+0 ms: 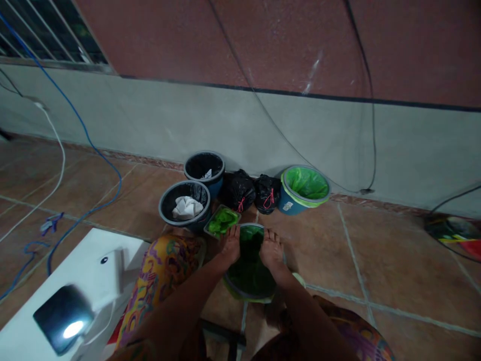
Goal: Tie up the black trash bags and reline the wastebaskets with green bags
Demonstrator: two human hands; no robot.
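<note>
A bin lined with a green bin liner (251, 281) stands on the floor between my knees. My left hand (230, 243) is closed over the left side of its rim, gripping the liner's edge. On the opposite side, my right hand (271, 246) grips the liner at the rim, fingers over the outside. The bin's inside looks dark green, and its bottom is too dark to make out. Just beyond my left hand is a small clear container (222, 220) with bright green material in it, perhaps folded bags.
Two black-lined bins (161, 209) with white waste stand left, near tied black bags (237, 190). A green-lined blue bin (291, 203) stands by the wall. A white table (22, 321) holds a phone-like device (56, 318). A blue cable (84, 125) crosses the floor.
</note>
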